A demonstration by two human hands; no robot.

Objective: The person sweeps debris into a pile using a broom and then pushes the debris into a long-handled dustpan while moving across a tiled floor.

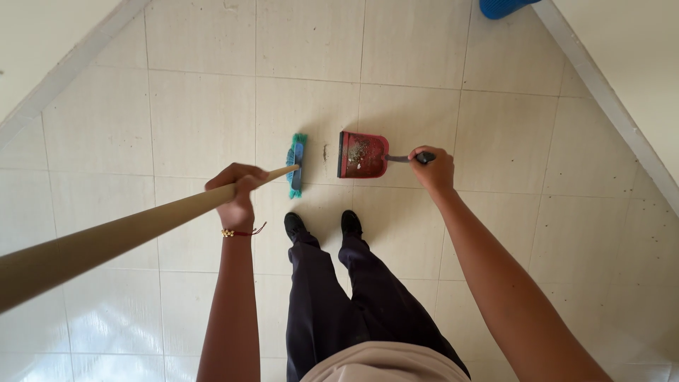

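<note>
- Sweeping is the step in hand: the left hand (237, 198) is closed around the long wooden handle (134, 230) of a broom, whose blue-and-green head (296, 165) rests on the tiled floor (198, 120) just far of the person's black shoes (325, 225).
- The right hand (433, 170) is wrapped around the dark handle of a red dustpan (362, 154), which sits on the floor just right of the broom head, its open edge facing it.
- The pan already holds a scatter of grit and crumbs; a small dark line of dirt (325, 152) lies on the tile in the gap between bristles and pan.
- As I judge it, the job is near its end: the next move calls for a short, low stroke of the bristles rightward, with the pan's lip pressed flat so the fine dirt does not slip under.
- A blue object (503, 7) shows at the far edge, beside the right wall.
</note>
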